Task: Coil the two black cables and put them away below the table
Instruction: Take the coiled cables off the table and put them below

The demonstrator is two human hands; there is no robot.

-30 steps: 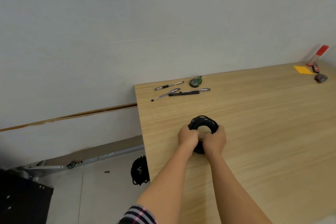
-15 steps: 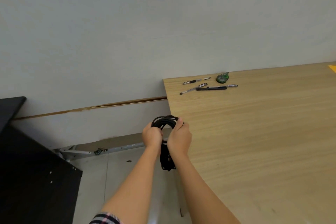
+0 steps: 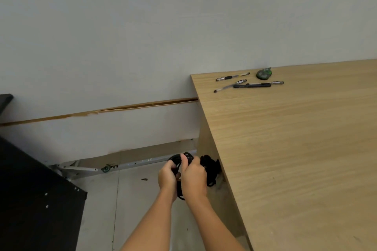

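- Gripping the coil (image 3: 177, 159) with both hands. My left hand (image 3: 167, 178) has its fingers (image 3: 173, 167) curled round the loops. My right hand (image 3: 193, 178) is clamped on them from the other side, thumb (image 3: 184, 162) up along the top of the loop.
- The coil is off the table (image 3: 295, 149) and in the air at the lower centre of the frame, just left of the table's edge and above the floor (image 3: 102, 199). A short dark bit of it hangs down between my wrists.
- Just right of my right hand, the other coil (image 3: 210, 169) lies bundled on the floor against the table's side panel. I cannot tell whether my knuckles touch it.
- As I judge it, both cables are wound and one is already put away below the table. This second one is most of the way there.
- What is left looks small: lower this coil beside the other, let go, and see that the loops do not spring open once my grip is off.
- No black cable shows on the part of the top in frame. At the upper right there are some pens (image 3: 232, 77) and a green tape dispenser (image 3: 263, 73).
- Farther out, a metal rail (image 3: 130, 164) runs along the wall's foot, and a black cabinet (image 3: 30, 199) fills the lower left.
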